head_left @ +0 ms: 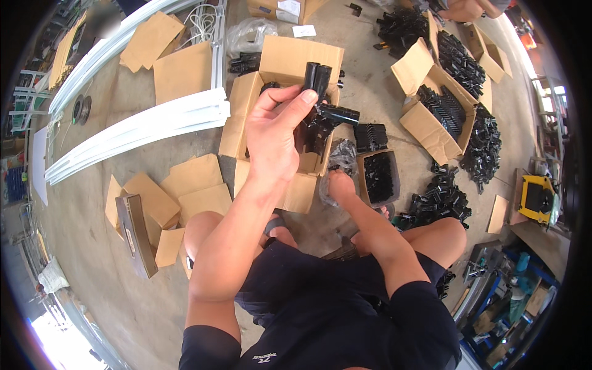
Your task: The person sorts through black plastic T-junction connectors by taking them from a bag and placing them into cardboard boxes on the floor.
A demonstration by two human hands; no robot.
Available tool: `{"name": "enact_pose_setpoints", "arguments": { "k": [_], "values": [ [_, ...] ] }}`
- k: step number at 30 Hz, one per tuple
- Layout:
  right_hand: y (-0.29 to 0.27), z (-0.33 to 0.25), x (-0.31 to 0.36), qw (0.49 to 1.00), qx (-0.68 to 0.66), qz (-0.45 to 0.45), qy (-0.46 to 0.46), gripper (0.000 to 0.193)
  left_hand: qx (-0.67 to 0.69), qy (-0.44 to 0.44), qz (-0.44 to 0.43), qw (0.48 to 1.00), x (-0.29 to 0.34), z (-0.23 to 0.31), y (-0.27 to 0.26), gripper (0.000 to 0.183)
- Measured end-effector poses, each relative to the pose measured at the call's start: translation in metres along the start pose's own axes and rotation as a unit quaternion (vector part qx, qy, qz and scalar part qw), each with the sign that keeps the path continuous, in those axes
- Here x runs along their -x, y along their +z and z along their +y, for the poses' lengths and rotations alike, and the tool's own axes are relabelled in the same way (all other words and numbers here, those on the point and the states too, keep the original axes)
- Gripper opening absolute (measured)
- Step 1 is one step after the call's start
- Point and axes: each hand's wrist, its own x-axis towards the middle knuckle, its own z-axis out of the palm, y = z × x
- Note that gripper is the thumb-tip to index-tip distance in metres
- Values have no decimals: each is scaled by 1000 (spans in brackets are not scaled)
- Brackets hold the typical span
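My left hand (274,139) is raised over an open cardboard box (234,132), its thumb and fingers closed round a black pipe connector (317,77). Two tube ends stand up from the grip and another black tube points right. More black parts show inside the box, partly hidden by the hand. Lower and to the right, my right hand (341,186) is closed at a crumpled clear plastic bag (344,154); its fingertips are partly hidden by the plastic. Beside that bag stands a small box of little black parts (378,177), with ribbed black pieces (370,137) stacked behind it.
To the right, an open carton (441,145) holds black fittings, with heaps of loose fittings (481,148) around it. White metal profiles (142,132) lie at the left. Flattened cardboard (194,179) covers part of the floor. A yellow-framed item (535,199) stands far right.
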Motion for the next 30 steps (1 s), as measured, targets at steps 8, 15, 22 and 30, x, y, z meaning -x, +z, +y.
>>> {"name": "enact_pose_setpoints", "arguments": {
  "k": [8,15,22,30],
  "values": [
    [-230,-36,-11,951,-255,153,-87,17,18,20,-32,999,6,-7,9,10],
    [-363,-81,35,732,-660,141,-87,18,-46,54,-73,995,34,-6,27,12],
    [-364,-99,64,683,-700,140,-153,14,-121,143,-86,978,82,-2,39,12],
    [-344,-109,68,710,-680,140,-120,19,-123,215,-80,965,88,-29,26,20]
  ]
}}
